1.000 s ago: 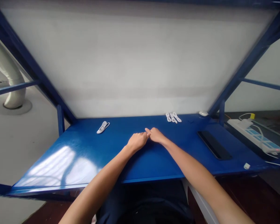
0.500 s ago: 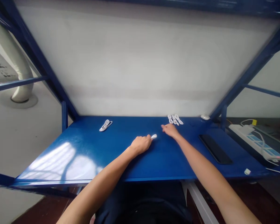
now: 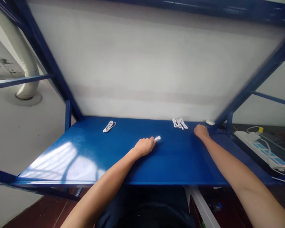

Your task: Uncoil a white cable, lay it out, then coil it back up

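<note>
My left hand (image 3: 145,146) is closed around a bundled white cable (image 3: 158,138), whose looped end sticks out past the thumb above the middle of the blue table. Toward the back right, my right hand (image 3: 201,130) has its fingers curled in; whatever may be inside them is hidden. Just beyond it lies a small rounded white object (image 3: 210,122). Left of that hand, several bundled white cables (image 3: 180,123) lie side by side near the wall. Another coiled white cable (image 3: 109,126) rests by itself at the back left.
The blue table (image 3: 90,136) meets a pale wall panel (image 3: 152,63) framed by blue metal bars. A white power strip (image 3: 262,150) with plugged-in leads sits to the right. My right forearm covers the table's right part. A pale pipe (image 3: 28,69) runs down at the left.
My right hand has moved right, from beside the row of cables to near the rounded white object. My forearm now covers the black phone-like slab. The left hand keeps its cable in place.
</note>
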Action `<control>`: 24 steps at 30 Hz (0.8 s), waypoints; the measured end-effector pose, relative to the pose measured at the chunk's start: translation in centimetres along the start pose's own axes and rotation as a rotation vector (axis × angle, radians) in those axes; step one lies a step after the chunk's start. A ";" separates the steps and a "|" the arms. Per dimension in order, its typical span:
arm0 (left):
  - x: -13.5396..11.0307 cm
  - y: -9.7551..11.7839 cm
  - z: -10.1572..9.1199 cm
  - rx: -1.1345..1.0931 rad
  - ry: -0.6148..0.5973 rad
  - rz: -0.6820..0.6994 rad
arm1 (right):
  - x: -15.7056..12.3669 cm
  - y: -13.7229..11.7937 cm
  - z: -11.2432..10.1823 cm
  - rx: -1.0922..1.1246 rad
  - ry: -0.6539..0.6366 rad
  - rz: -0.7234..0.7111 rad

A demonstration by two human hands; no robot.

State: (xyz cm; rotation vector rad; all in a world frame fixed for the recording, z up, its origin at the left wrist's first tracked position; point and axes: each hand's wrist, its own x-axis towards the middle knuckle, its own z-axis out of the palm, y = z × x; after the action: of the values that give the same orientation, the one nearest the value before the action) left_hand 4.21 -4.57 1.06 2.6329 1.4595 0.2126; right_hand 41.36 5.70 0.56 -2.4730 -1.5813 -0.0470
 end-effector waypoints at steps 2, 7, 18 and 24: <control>0.0 -0.1 -0.1 -0.020 0.004 -0.004 | 0.2 -0.1 0.1 -0.044 -0.045 0.014; 0.0 -0.8 -0.5 -0.156 0.049 -0.022 | 0.0 0.2 -0.1 -0.087 -0.100 -0.036; 0.6 -2.3 0.0 -0.761 0.139 0.066 | 0.3 0.8 -0.7 0.079 -0.023 -0.059; 0.7 -2.1 0.0 -0.884 0.090 0.018 | 1.2 2.6 -1.1 0.780 0.137 0.271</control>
State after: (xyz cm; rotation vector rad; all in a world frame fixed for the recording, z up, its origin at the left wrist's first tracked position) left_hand 2.82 -2.89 0.72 1.9193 1.0111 0.7781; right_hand 44.29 5.52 1.36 -1.9692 -0.9361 0.3622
